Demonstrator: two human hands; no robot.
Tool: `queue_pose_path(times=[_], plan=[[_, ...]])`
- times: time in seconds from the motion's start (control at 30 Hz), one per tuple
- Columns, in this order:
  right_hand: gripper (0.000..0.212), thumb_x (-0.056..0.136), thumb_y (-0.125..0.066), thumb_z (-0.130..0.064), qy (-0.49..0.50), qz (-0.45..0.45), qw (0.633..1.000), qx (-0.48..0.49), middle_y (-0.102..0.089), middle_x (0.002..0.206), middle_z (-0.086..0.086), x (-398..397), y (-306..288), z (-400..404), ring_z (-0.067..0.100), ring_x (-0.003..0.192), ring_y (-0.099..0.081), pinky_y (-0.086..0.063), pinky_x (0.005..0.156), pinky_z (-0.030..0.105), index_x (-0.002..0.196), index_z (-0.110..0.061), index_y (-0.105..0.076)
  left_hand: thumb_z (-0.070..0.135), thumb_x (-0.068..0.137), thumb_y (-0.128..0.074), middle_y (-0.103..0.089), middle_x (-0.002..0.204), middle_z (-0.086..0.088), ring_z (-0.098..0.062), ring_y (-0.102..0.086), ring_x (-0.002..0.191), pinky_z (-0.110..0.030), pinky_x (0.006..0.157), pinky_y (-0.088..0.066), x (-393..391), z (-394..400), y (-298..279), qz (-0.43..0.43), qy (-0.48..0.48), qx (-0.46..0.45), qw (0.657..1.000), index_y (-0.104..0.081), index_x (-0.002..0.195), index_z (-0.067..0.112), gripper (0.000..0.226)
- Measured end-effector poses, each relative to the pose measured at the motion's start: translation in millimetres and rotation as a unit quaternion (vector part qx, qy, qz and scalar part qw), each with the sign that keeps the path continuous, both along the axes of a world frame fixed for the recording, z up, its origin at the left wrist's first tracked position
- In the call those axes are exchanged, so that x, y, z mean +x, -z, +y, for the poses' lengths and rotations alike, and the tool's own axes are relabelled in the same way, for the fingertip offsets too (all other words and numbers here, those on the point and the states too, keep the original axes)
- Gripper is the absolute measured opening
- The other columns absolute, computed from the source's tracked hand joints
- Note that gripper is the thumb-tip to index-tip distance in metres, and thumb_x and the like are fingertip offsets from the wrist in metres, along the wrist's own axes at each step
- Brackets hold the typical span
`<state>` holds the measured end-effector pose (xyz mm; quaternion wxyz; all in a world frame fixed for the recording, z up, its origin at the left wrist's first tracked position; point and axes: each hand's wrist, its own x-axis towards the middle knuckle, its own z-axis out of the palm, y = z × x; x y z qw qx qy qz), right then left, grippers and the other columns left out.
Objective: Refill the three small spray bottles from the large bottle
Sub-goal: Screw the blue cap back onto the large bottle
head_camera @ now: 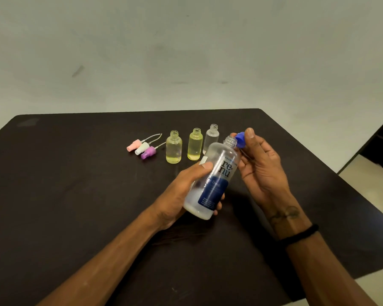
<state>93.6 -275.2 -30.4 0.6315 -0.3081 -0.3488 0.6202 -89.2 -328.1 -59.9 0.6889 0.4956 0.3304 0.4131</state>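
My left hand [181,191] grips the large clear bottle [212,180] with a blue label, tilted above the table, its threaded neck bare. My right hand [259,164] pinches the blue cap [241,139] just beside that neck. Behind them three small bottles stand upright and uncapped in a row: a pale yellow one [174,147], a stronger yellow one [195,144] and a clear one [211,136] partly hidden by the large bottle. Left of the row lie three spray heads with tubes: pink [133,145], white [142,148] and purple [148,152].
Everything sits on a dark table [75,195] against a pale wall. The table's right edge runs diagonally, with light floor [367,173] and a dark object beyond it at the far right.
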Motion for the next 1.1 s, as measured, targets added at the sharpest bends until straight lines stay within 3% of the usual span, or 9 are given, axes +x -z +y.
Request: queue_pose_path(times=[0.2,0.37,0.47,0.7,0.93,1.1], plan=[[0.033,0.078,-0.077,-0.031,-0.010,-0.018,1.000,0.017,-0.076,0.110,0.016,-2,0,-1,0.022,0.101,-0.074,-0.057,0.100,0.043,0.102,-0.008,-0.072,0.060,0.096,-0.050,-0.071,0.098,-0.021,-0.029,-0.070,0.079,-0.041,0.073,-0.061,1,1,-1,0.029,0.005,0.026,0.999,-0.061,0.126,0.012,0.058],[0.033,0.075,-0.080,-0.037,-0.009,-0.047,0.999,0.020,-0.076,0.108,0.017,-5,4,-1,0.023,0.099,-0.073,-0.053,0.105,0.051,0.093,-0.010,-0.077,0.062,0.095,-0.050,-0.071,0.096,-0.021,-0.029,-0.071,0.076,-0.041,0.072,-0.061,-1,1,-2,0.032,0.015,0.017,0.999,-0.061,0.124,0.005,0.065],[0.022,0.082,-0.074,-0.036,-0.008,-0.059,0.998,0.024,-0.078,0.099,0.012,-8,4,-3,0.020,0.095,-0.075,-0.056,0.100,0.046,0.083,-0.015,-0.078,0.061,0.096,-0.049,-0.072,0.095,-0.021,-0.028,-0.071,0.074,-0.039,0.070,-0.062,-3,1,-2,0.022,0.025,0.008,0.999,-0.064,0.122,0.004,0.065],[0.027,0.088,-0.070,-0.025,0.025,-0.105,0.992,0.072,-0.079,0.100,0.016,-7,5,-4,0.023,0.090,-0.078,-0.065,0.080,0.034,0.097,0.000,-0.071,0.060,0.099,-0.046,-0.072,0.094,-0.020,-0.028,-0.071,0.073,-0.038,0.069,-0.062,-6,-1,-3,0.024,0.026,-0.004,0.999,-0.064,0.123,0.004,0.063],[0.028,0.085,-0.076,-0.024,0.071,-0.190,0.971,0.129,-0.079,0.104,0.018,-1,12,2,0.032,0.097,-0.078,-0.065,0.083,0.040,0.102,-0.001,-0.075,0.061,0.098,-0.050,-0.071,0.094,-0.022,-0.030,-0.071,0.072,-0.040,0.069,-0.061,-2,0,-1,0.037,0.000,0.013,0.999,-0.066,0.119,0.011,0.057],[0.030,0.082,-0.079,-0.028,0.075,-0.208,0.963,0.151,-0.080,0.098,0.014,-5,3,0,0.027,0.090,-0.078,-0.065,0.079,0.037,0.102,-0.005,-0.076,0.060,0.099,-0.051,-0.072,0.097,-0.022,-0.032,-0.070,0.077,-0.043,0.072,-0.060,-1,-1,0,0.036,-0.015,0.027,0.999,-0.063,0.124,0.013,0.054]])
